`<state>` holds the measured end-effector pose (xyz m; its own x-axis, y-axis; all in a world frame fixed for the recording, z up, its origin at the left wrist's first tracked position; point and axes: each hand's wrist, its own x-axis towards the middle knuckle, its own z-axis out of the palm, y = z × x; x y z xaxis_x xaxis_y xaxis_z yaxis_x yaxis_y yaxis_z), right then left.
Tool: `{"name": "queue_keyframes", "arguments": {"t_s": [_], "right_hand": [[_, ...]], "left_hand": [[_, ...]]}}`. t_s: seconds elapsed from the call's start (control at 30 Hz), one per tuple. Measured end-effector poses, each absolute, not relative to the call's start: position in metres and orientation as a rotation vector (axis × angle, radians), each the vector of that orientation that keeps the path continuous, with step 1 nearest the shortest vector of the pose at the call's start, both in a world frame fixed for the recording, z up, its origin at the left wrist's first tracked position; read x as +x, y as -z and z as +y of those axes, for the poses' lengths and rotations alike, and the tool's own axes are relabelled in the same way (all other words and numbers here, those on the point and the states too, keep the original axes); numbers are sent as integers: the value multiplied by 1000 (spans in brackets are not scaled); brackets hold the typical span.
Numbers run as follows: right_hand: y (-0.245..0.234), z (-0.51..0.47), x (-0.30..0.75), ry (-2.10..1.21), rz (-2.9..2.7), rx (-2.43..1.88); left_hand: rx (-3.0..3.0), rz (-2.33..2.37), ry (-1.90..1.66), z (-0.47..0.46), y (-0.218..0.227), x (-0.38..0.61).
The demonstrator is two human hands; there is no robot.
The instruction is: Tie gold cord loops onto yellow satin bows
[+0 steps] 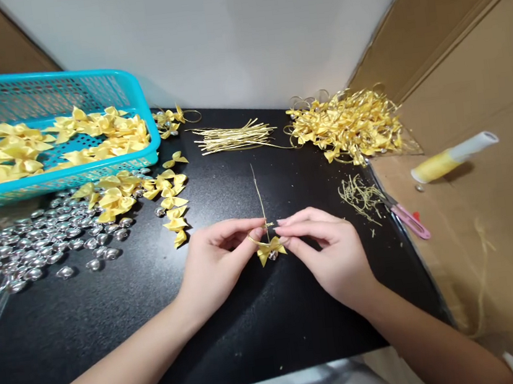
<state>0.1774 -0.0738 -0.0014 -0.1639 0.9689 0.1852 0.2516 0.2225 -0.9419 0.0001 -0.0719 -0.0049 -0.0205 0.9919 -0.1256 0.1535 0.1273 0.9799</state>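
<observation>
Over the middle of the black table, my left hand (220,255) is closed, thumb and fingertips pinching a thin gold cord (259,195). A free end of that cord points away from me, and a loop of it bends around by my left thumb. Just below the fingertips hangs a small yellow ribbon bow (264,253) with a silver bell (272,255) at its centre. My right hand (332,254) is closed at the cord from the other side, its fingertips beside the bow. The exact pinch points are partly hidden.
A turquoise basket (140,106) of yellow bows stands at the back left. Loose silver bells (33,244) and bows (173,202) lie before it. Cut gold cords (235,137), a finished-looking bow pile (346,125), cord scraps (360,198) and pink-handled scissors (410,221) are farther right.
</observation>
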Motion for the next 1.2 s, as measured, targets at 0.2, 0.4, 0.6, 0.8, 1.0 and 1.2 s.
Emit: {"name": "queue_keyframes", "arguments": {"t_s": [0.2, 0.4, 0.6, 0.8, 1.0, 1.2], "right_hand": [[2, -79, 173, -1027, -1381, -1201], [13, -80, 164, -1409, -895, -1096], [17, -73, 158, -1541, -541, -1160], [15, -70, 155, -1599, -421, -1171], [17, -72, 153, -1541, -448, -1134], [20, -74, 152, -1528, -487, -1085]], "left_hand": [[1138, 1384, -1122, -77, 7, 4], [1007, 1352, -1141, -79, 7, 8], [926, 1259, -1122, -80, 7, 11], [963, 1242, -1145, -81, 9, 12], [980, 1232, -1195, -82, 12, 13], [988, 1232, -1222, -82, 14, 13]]}}
